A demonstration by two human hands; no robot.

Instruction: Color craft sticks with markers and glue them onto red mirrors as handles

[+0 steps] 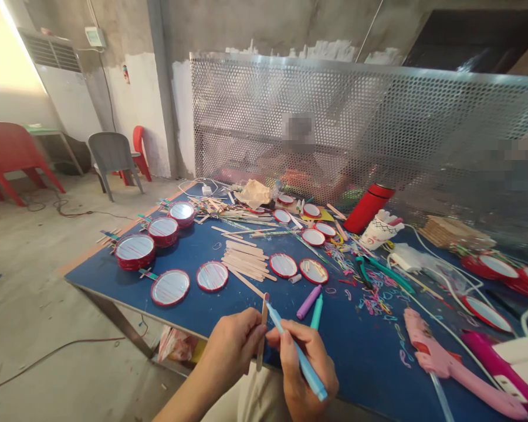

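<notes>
Left hand [242, 335]: grip pinched on one craft stick [264, 309], near upright. Right hand [310, 357]: grip closed round one light-blue marker [307, 370], tip at stick's top end. Two more pens, purple marker [308, 302] and teal marker [317, 312], just beyond. One red thermos [367, 209]. Blue worktop [231, 302], concrete floor [39, 310], perforated metal screen [255, 111] behind. Stick pile [246, 261] too overlapped to count, magenta item [488, 357] cut off at right.

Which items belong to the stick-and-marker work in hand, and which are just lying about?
Likely in the job:
wooden craft stick, left hand
light-blue marker, right hand
craft-stick pile

Seemingly just lying about:
red thermos
pink hot-glue gun
teal-handled pliers
loose rubber bands
</notes>
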